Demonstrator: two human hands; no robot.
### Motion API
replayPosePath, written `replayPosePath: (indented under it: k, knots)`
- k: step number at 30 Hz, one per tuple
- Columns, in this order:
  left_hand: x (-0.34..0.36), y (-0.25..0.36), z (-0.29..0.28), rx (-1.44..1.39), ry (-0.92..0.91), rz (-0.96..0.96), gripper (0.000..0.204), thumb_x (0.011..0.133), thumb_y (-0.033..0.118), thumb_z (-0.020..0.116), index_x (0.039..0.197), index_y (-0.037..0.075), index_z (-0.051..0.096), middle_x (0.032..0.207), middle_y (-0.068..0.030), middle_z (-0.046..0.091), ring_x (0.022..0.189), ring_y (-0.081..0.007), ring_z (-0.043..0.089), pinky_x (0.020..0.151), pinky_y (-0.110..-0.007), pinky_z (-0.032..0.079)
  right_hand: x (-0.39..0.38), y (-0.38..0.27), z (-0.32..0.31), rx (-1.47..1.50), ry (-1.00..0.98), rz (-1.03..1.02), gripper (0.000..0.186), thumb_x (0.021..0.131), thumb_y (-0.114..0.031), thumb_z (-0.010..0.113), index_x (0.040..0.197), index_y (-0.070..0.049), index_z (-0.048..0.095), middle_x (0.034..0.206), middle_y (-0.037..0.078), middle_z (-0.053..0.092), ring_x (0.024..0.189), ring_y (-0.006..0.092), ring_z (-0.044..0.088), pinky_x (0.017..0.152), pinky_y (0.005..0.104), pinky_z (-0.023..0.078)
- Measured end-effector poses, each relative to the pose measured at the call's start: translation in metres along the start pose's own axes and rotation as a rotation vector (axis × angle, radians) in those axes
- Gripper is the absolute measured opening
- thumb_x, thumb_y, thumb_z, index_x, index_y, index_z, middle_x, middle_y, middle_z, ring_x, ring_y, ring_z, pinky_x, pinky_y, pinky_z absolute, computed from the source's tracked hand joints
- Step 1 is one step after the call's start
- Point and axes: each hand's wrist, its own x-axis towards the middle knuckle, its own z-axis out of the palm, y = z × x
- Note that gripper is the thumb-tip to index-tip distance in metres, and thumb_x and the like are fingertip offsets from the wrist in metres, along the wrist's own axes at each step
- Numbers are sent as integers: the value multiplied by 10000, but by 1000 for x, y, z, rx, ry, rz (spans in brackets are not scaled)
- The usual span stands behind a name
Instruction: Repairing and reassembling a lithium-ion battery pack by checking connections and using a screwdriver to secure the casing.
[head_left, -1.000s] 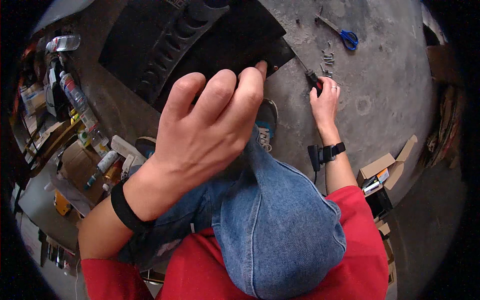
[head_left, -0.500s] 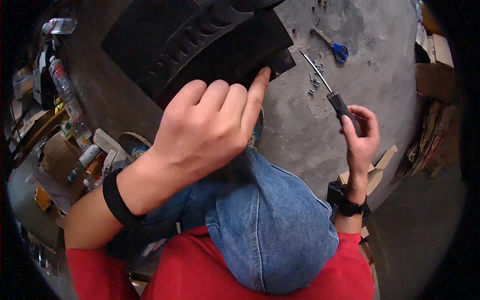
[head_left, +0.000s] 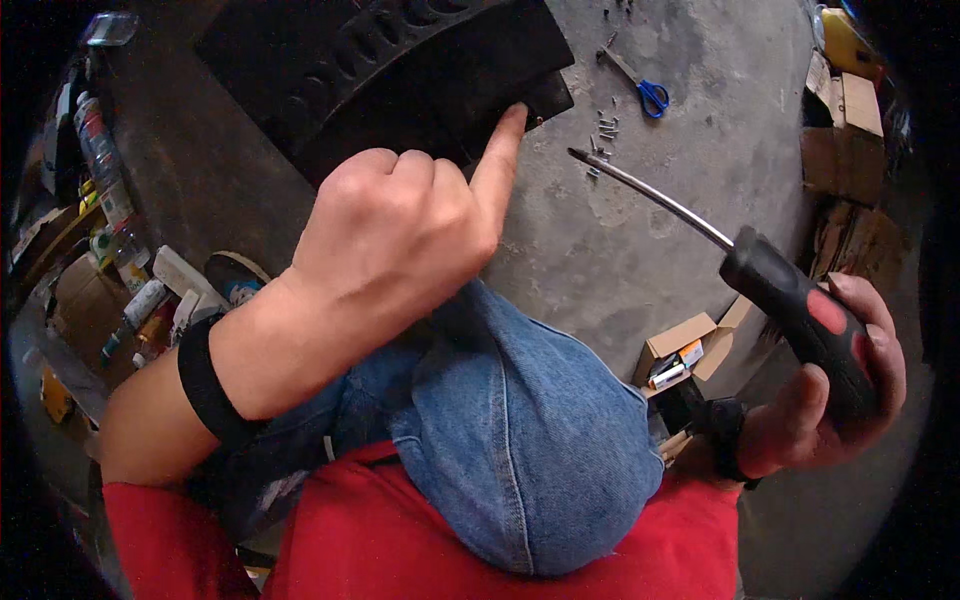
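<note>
My left hand (head_left: 400, 225) rests against a large black plastic panel (head_left: 420, 100) with a curved row of oval hollows. Its index finger is stretched out and touches the panel near its right corner, beside a small copper-coloured spot. The other fingers are curled into the palm; the thumb and anything under them are hidden. My right hand (head_left: 860, 370) is wrapped round the black and red handle of a screwdriver (head_left: 670, 205), held up off to the right. Its metal shaft points up and left, the tip apart from the panel. Several small screws (head_left: 606, 130) lie on the floor beyond the tip.
Blue-handled scissors (head_left: 652, 98) lie on the concrete floor (head_left: 600, 250) past the screws. An open small carton (head_left: 690, 350) with little boxes inside stands by my right wrist. Cardboard boxes (head_left: 845, 150) sit far right. Bottles (head_left: 105, 160) and clutter line the left side.
My right hand has swung right and up toward the camera with the screwdriver, now looking larger. My left index finger stays at the panel's corner. The whole view has shifted slightly.
</note>
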Motion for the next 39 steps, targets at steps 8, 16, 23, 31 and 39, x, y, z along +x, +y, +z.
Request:
replayPosePath:
  k: [8,16,23,31,39]
  knots:
    - [-2,3,0,-32,-27,-26,615,746,142,576,1360,116,549,491,26,439,450,-104,500,469,-261,433,17,-1,15,7,-184,-63,436,871,-180,686,1201,24,488,1087,353,573,996,392,604,873,475,503]
    - [-3,4,3,-43,-3,-36,625,739,141,575,1363,120,547,489,25,441,453,-104,504,470,-261,437,19,-2,23,-3,-172,-76,421,877,-169,678,1196,27,485,1082,349,578,1000,394,607,889,484,495]
    - [-4,2,3,-48,-11,-33,621,740,150,573,1360,125,551,489,24,448,449,-103,506,459,-258,437,23,-3,24,-42,-197,-88,416,887,-174,671,1196,29,481,1085,345,585,1006,391,612,900,485,491]
    - [-3,2,4,-52,-2,-30,616,741,150,578,1357,132,555,490,22,455,453,-103,515,452,-261,437,22,-3,25,-76,-179,-85,439,895,-192,670,1213,35,469,1080,333,586,1003,393,614,885,490,502]
    - [-3,2,2,-81,-8,-39,614,741,140,577,1355,127,557,498,17,469,458,-107,519,455,-263,439,24,-2,19,-85,-202,-90,473,877,-210,699,1208,50,484,1065,315,585,982,408,620,860,507,516]
